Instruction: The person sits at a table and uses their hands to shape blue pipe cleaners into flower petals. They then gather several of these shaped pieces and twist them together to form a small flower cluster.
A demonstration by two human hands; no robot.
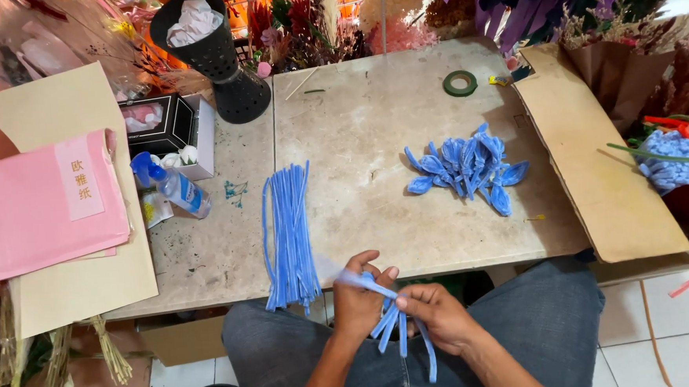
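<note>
Petal forming in progress: one blue stem piece in hand, part of the stock shaped, much of it still straight.

The left hand [358, 299] and the right hand [437, 314] meet above the lap, just off the near edge of the pale stone tabletop [356, 114]; the fingers of both are clamped on a small bunch of fuzzy light-blue pipe cleaners [390, 321], whose ends hang down between the knees. A heap of finished blue looped petal shapes [469, 167] lies right of centre. A thick bundle of straight blue pipe cleaners [289, 236] lies to the left, unshaped. By these quantities, the work appears roughly midway. A green tape roll [460, 83] sits at the far edge.
</note>
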